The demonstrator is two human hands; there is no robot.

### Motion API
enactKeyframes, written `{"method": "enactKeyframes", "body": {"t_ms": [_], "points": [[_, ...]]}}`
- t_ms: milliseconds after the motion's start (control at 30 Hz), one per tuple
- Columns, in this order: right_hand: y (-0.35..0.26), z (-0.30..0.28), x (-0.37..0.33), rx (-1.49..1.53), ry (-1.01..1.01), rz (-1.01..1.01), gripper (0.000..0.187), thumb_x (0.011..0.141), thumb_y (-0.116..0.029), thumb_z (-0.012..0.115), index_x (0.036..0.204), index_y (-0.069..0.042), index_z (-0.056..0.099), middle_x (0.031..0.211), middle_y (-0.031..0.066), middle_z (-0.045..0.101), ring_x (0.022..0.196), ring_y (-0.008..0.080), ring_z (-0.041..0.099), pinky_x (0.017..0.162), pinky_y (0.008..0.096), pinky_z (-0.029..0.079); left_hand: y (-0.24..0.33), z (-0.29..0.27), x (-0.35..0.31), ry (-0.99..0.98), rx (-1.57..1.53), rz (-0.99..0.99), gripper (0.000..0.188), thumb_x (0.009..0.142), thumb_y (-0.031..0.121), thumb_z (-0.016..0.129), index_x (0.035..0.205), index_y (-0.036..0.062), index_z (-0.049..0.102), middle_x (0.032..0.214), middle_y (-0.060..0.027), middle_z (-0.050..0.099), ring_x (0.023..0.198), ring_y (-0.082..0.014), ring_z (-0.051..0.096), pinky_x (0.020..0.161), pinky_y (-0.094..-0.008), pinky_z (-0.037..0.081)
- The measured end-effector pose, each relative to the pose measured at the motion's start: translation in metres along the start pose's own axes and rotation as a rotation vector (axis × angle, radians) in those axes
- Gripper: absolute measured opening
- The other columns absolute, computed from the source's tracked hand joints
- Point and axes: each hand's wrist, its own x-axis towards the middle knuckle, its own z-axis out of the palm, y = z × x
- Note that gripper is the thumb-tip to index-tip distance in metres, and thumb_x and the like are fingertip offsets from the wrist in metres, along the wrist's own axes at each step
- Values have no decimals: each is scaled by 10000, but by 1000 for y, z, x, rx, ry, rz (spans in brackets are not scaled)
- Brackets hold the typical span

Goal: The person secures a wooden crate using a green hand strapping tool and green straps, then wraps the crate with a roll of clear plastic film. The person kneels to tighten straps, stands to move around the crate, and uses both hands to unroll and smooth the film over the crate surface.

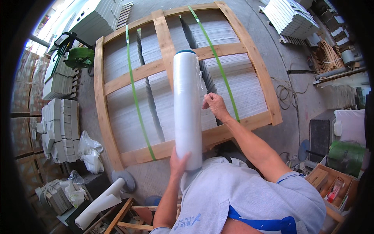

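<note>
A long roll of clear stretch film (187, 105) stands lengthwise in front of my chest, its dark teal core end pointing away from me. My left hand (179, 160) is closed round the side of the roll near its lower end. On the roll's right side the film looks wrinkled and loose at the edge. Close beside that edge is my right hand (215, 106), its fingers curled into a pinch; whether film is between them I cannot make out. Beyond both hands lies a wooden crate frame (162, 35) over rows of stacked pale slabs (128, 105).
Two green straps (134, 87) run over the crate. Left are a green strapping reel on a cart (80, 57), white stacked blocks (60, 124) and a white roll (99, 204). At right, a cable (287, 91) lies on the floor, near a wooden tool box (331, 183).
</note>
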Motion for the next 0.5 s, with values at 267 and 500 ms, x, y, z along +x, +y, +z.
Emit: {"method": "enactKeyframes", "body": {"t_ms": [267,500], "points": [[4,10,-53,-101,-180,257,583,971,-439,488,1317,30,506,1224,199,591,1150,284,553,1009,370,404,-9,26,4,-27,-121,-79,596,805,247,706,1306,8,490,1155,-163,615,1014,-239,609,881,-350,490],[8,-45,-92,378,-333,232,639,1005,-425,428,1451,21,324,1395,131,457,1285,221,423,1085,340,321,3,88,-1,-147,-402,-143,533,860,243,673,1291,-6,482,1148,-146,594,1009,-221,587,857,-349,492]]}}
